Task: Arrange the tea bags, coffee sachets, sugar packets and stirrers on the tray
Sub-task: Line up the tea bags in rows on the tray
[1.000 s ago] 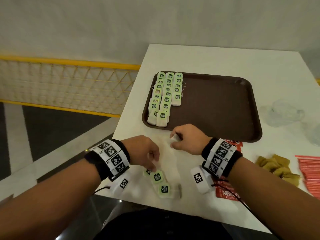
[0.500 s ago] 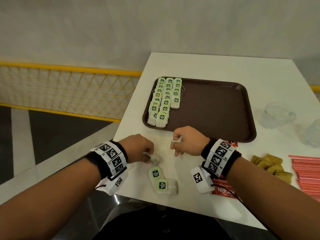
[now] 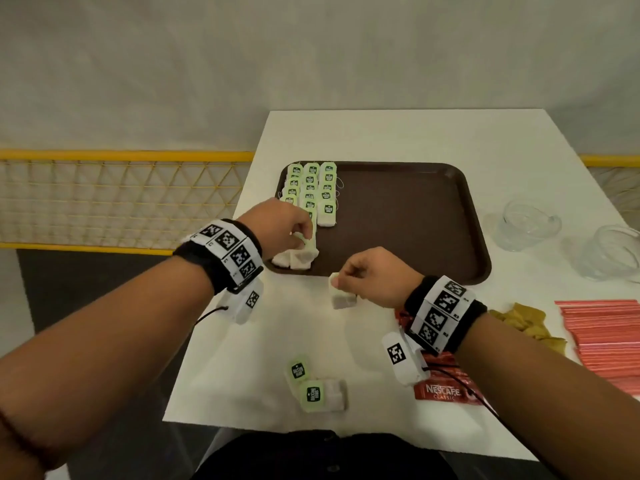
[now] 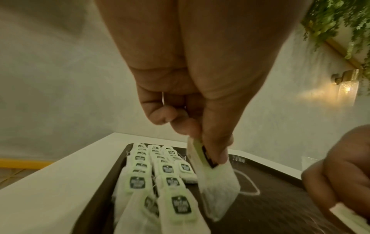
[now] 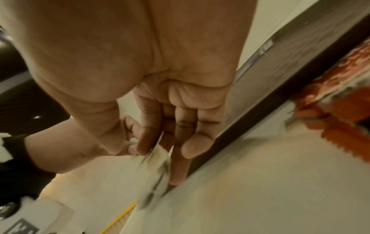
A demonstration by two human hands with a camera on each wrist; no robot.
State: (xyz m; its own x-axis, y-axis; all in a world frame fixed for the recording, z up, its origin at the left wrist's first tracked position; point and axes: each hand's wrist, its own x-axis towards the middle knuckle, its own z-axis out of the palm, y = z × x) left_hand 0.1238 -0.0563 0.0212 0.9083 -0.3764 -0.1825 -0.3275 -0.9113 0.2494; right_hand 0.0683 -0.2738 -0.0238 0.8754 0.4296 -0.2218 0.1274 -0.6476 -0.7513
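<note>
A brown tray [image 3: 415, 216] on the white table carries three rows of green-tagged tea bags [image 3: 310, 188] along its left side. My left hand [image 3: 298, 233] pinches a tea bag [image 4: 218, 186] by its tag, hanging just over the near end of those rows [image 4: 170, 182]. My right hand [image 3: 346, 278] grips another tea bag [image 3: 343, 296] above the table, just short of the tray's near rim; that bag [image 5: 158, 167] is blurred in the right wrist view. Two loose tea bags [image 3: 313, 389] lie near the table's front edge.
Red Nescafe sachets [image 3: 443, 393] lie under my right wrist. Brown packets [image 3: 523, 323] and a stack of red stirrers [image 3: 606, 337] sit at the right. Two clear glass cups [image 3: 526, 223] stand right of the tray. The table's left edge drops off by a yellow mesh railing [image 3: 121, 195].
My left hand lifted a tea bag from the front pile and carried it up to the tray's near-left rows. The right hand rose a little with its bag. The head view tilted up.
</note>
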